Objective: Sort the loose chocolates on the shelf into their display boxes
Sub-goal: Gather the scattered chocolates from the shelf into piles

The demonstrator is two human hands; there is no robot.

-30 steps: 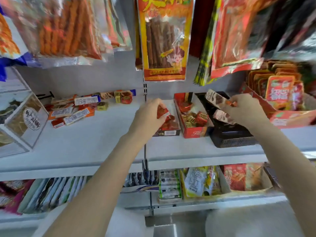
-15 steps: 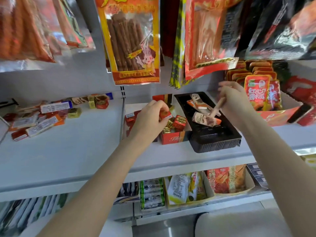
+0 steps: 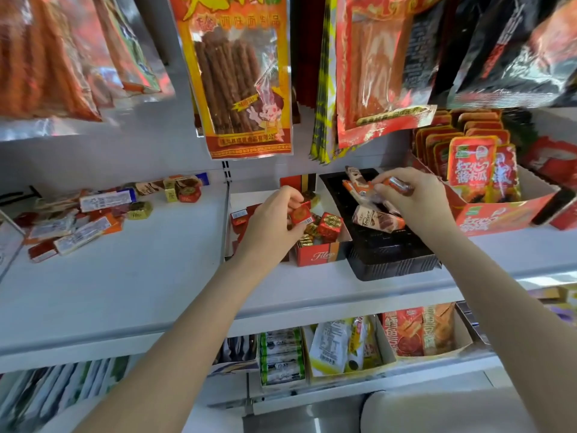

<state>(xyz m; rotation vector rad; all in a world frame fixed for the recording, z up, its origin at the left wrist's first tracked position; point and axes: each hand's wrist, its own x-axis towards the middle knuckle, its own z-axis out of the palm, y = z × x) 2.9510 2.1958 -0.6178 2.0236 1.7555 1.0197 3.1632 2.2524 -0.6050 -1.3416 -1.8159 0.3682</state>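
My left hand (image 3: 268, 223) pinches a small red square chocolate (image 3: 301, 215) over the red display box (image 3: 315, 256), which holds red and gold wrapped cubes. My right hand (image 3: 415, 198) grips an orange-and-brown wrapped chocolate (image 3: 396, 185) above the black display tray (image 3: 390, 260); brown-and-white wrapped chocolates (image 3: 374, 218) lie in that tray. A pile of loose chocolates (image 3: 93, 214), flat bars and small cubes, lies on the white shelf (image 3: 140, 276) at the left. Another low box (image 3: 239, 218) with red pieces sits behind my left hand, mostly hidden.
Snack bags (image 3: 240, 76) hang just above the boxes from the back wall. An orange carton of red packets (image 3: 480, 189) stands right of the black tray. A clear case edge (image 3: 9, 242) juts in at far left. The lower shelf (image 3: 343, 354) holds more boxed snacks.
My right hand has come down from above the tray toward its middle, still holding its chocolate. My left hand stays over the red box with the red piece. The camera shifted slightly.
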